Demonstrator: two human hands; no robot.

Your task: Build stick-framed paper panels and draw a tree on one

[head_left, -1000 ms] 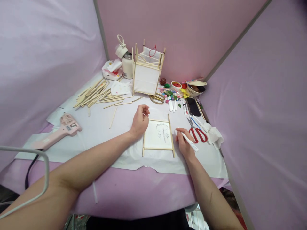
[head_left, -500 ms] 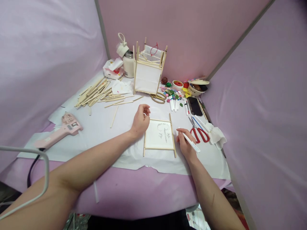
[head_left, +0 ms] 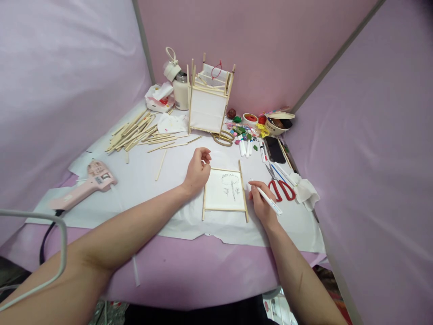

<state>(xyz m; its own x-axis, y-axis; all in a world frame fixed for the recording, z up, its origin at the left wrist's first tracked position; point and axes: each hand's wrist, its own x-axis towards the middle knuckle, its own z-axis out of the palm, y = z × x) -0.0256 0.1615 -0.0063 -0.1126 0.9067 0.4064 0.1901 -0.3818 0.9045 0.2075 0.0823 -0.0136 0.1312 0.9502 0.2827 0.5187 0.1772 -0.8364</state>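
Note:
A white panel [head_left: 218,194] framed with thin wooden sticks lies flat on the white sheet. A dark line drawing of a tree [head_left: 231,183] with small plants beside it is on the panel. My left hand [head_left: 197,169] rests at the panel's upper left corner, its fingers loosely curled with nothing visible in them. To the right of the panel, my right hand [head_left: 262,201] grips a white pen [head_left: 269,201], whose rear end points down and right. The pen's tip, near the fingers, is apart from the panel.
A stick-framed lantern-like box [head_left: 208,108] stands at the back beside a bottle [head_left: 181,92]. Loose wooden sticks [head_left: 135,131] and a pink glue gun [head_left: 89,183] lie left. Red-handled scissors [head_left: 280,189], a phone [head_left: 275,150] and several markers [head_left: 245,146] are right.

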